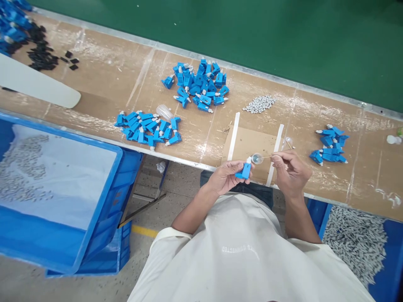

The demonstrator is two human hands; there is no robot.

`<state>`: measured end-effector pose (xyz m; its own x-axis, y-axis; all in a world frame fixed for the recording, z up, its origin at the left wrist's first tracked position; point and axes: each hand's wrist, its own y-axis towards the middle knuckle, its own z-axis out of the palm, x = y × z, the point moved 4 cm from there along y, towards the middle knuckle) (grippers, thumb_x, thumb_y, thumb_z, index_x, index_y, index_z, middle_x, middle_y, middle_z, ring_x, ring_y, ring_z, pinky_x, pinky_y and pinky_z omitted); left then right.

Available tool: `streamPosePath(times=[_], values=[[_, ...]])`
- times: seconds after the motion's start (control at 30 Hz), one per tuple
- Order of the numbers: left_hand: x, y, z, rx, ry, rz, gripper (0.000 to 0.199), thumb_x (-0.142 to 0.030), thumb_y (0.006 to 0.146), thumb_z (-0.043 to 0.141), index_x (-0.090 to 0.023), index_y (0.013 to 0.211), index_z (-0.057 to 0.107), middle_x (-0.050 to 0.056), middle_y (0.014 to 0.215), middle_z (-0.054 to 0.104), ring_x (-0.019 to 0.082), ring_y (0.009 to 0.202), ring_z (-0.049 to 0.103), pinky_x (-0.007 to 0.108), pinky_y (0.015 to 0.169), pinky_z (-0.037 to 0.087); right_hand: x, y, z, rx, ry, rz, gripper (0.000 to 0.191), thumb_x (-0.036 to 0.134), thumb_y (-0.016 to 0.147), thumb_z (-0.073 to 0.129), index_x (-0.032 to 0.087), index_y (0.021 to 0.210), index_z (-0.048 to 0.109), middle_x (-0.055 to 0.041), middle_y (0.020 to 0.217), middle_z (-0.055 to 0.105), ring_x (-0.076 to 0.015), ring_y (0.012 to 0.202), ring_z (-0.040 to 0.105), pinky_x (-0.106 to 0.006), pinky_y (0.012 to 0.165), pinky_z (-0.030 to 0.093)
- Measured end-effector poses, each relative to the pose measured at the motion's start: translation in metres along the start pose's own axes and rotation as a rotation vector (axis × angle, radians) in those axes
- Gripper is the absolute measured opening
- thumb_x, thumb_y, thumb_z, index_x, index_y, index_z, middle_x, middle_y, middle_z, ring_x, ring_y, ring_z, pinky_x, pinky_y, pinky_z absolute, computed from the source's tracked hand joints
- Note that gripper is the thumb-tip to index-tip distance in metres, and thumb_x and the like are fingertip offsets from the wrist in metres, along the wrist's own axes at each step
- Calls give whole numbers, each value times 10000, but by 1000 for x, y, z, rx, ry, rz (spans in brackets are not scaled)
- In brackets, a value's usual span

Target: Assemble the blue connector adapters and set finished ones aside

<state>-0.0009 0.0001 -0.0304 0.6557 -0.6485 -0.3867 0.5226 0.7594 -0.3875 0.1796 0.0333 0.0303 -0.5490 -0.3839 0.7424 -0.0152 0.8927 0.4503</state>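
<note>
My left hand [227, 176] is closed around a blue plastic part [243, 171] with a white tip, held over the near edge of the bench. Pinched in my right hand [292, 170] is a thin wooden stick [267, 157], its far end pointing left into a small clear cup [257, 158]. The cup is right beside the white tip of the blue part. Beneath lies a piece of cardboard [256, 140] with white tape strips [233, 136] on both sides.
Blue parts lie in piles at the back [201, 84], left [147, 128] and right [330, 144]. Small grey pieces [260, 104] form a heap behind the cardboard. Black pieces [42, 54] lie far left. Blue crates [94, 235] stand below the bench at left; another at right holds grey pieces [355, 239].
</note>
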Motion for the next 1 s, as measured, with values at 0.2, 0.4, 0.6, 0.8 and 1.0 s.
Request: streamPosePath(times=[0.2,0.4,0.6,0.8,1.0], values=[[-1,0,0,1,-8,-2,360,-378,712,890,-81,858,748,78,743,717,149,602,667,250,604,522,-8,-3,5,37,-12,19,185,354,960,666,222,853,740,-19,768,710,-162,660,654,-298,583,519],[-2,0,-2,7,-28,1,384,-386,694,910,-94,884,748,70,756,712,157,613,669,263,617,520,-10,-7,2,16,3,69,192,380,966,657,224,898,746,-20,797,711,-159,646,647,-300,550,531],[-1,0,-5,-9,-16,-1,310,-330,758,858,-88,903,731,74,770,707,156,621,665,280,643,528,-13,-10,2,20,-2,64,169,351,967,655,220,921,752,-21,818,717,-155,671,656,-290,563,548],[-2,-1,-10,-87,-29,3,264,-283,775,846,-83,898,724,67,752,712,139,602,665,257,607,547,-10,-5,6,52,-54,0,166,328,968,648,224,890,751,-20,782,716,-158,677,656,-290,583,535],[-14,2,-29,-237,-100,84,201,-217,782,829,-91,890,715,50,746,721,106,590,674,168,520,540,-18,-3,14,156,-167,-37,180,323,963,639,225,929,786,-36,805,732,-163,650,637,-308,603,521]])
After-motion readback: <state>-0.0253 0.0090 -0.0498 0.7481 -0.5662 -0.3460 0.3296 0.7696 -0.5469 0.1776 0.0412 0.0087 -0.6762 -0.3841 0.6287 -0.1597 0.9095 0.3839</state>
